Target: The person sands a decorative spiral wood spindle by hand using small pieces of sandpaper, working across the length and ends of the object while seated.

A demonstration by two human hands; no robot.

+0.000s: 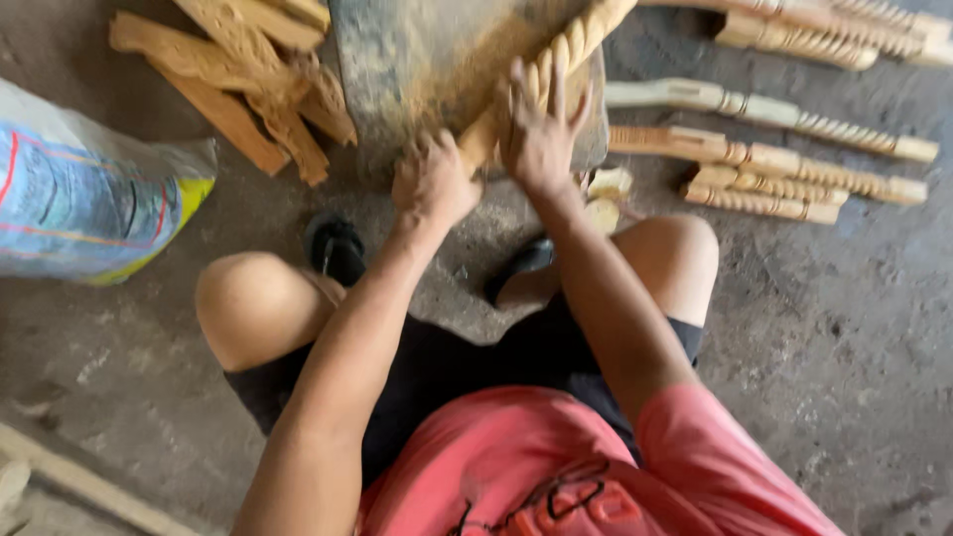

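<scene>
My left hand [433, 179] fisted round lower end of twisted wooden spindle [556, 60], lying slanted across dusty work block [407, 69]. My right hand [538, 134] spread flat on it, fingers open. Feels stiff, light, dusty-slick; carved ridges probably chip, so hold plain end.

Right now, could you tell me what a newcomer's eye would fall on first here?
Both hands at top centre: the left hand grips the near end of a twisted wooden spindle and the right hand lies spread on it. More carved spindles lie at right, a printed sack at left.
</scene>
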